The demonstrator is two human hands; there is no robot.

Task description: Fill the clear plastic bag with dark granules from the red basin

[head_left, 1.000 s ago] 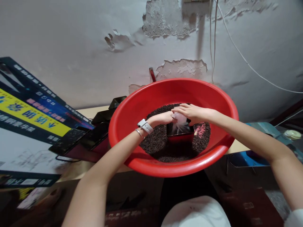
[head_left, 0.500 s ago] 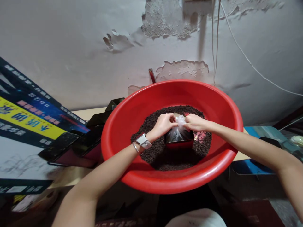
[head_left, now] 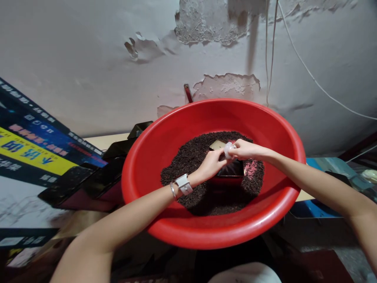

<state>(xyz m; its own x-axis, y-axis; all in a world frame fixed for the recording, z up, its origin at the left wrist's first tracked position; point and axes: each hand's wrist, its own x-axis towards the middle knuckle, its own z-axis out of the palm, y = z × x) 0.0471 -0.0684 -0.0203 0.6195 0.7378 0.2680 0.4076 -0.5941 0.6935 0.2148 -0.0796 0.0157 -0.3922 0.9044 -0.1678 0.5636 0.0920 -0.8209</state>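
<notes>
— Clear crinkled plastic, the bunched neck of a small bag [head_left: 227,149], sits pinched between both hands right over a dark red square box [head_left: 231,173].

— Where does the box stand?

— Sunk in the heap of dark loose granules [head_left: 188,165], tea leaves by the look, in the middle of a big round red plastic basin [head_left: 165,137]. Its top shows dark and glossy, so the bag seems to line it with the fill already inside.

— And the fingers?

— The right hand [head_left: 246,149] has thumb and forefinger closed on the white knot of plastic from the far side. The left hand [head_left: 210,165], with a white watch strap [head_left: 184,184] on the wrist, has its fingertips curled in against the same twist from the near side. Neither hand is spread open.

— So which step is this?

— I judge it the closing of the bag's mouth: gathered, twisted, held tight. What comes next likely calls for keeping the twist from springing loose and pressing it down flat inside the box rim, with little force, as thin film tears easily.

— Anything around the basin?

— It rests on a pale tabletop [head_left: 108,140]. To the left lie dark flat box lids [head_left: 97,177] and a blue and yellow printed carton [head_left: 32,149]; behind is a peeling grey wall [head_left: 88,59] with thin white cables [head_left: 309,72].
</notes>
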